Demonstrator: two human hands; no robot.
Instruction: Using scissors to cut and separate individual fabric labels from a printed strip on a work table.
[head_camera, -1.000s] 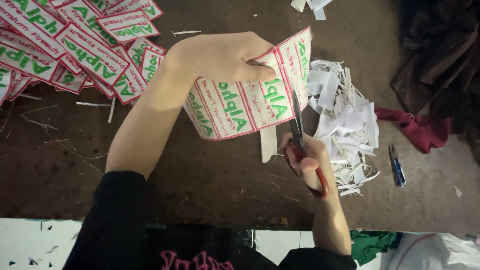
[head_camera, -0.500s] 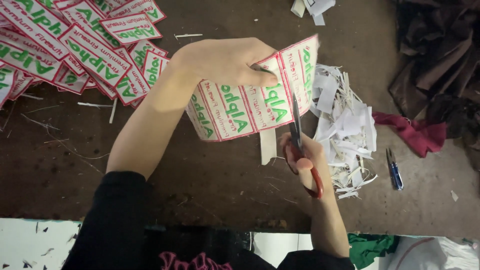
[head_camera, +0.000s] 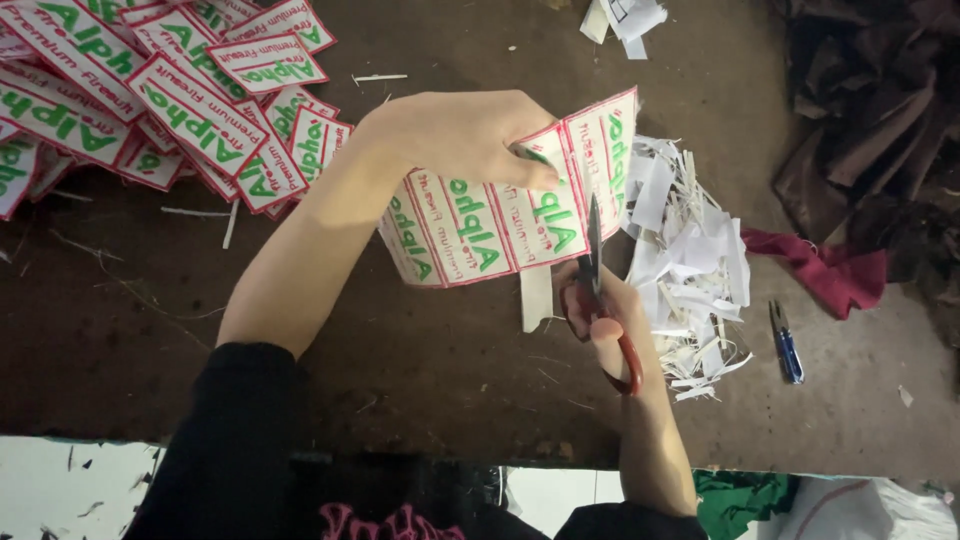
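Dozens of cut labels (head_camera: 150, 110), white with red borders and green print, lie heaped at the far left of the desk (head_camera: 420, 400), well apart from the cutting so they stay out of the blades' way. Your left hand (head_camera: 455, 135) holds the uncut label strip (head_camera: 510, 215) up off the desk, grip pinched on its top edge, thumb in front, so the sheet hangs taut. Your right hand (head_camera: 600, 310) is clenched through the red handles of the scissors (head_camera: 598, 290), blades pointing up into the strip along a red border line. Just right, a pile of white trimmings (head_camera: 690, 260) lies under the cut. Further right lie a red cloth (head_camera: 820, 270) and small blue snips (head_camera: 785, 340), untouched.
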